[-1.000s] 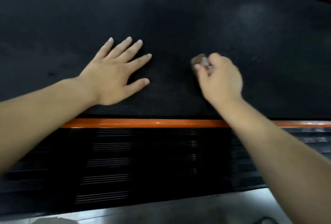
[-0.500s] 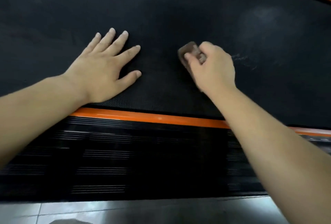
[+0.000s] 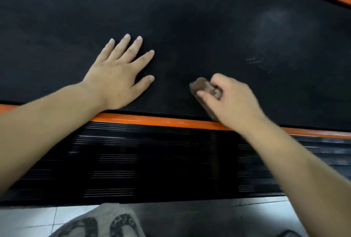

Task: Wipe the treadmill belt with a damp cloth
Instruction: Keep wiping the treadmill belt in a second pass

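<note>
Left hand [image 3: 117,77] flat on belt [image 3: 190,28], fingers spread. Right hand [image 3: 229,100] grips brown cloth [image 3: 204,86] beside orange rail [image 3: 152,120].

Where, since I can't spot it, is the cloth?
Head view, right of centre: the cloth is on the belt, held in the right hand, just above the orange strip.

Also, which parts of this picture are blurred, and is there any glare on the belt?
Head view: the right hand and its brown cloth are motion-blurred; the left hand is fairly sharp; the ribbed side rail shows smeared streaks; a pale hazy sheen, not hard glare, lies on the belt at upper right.
</note>
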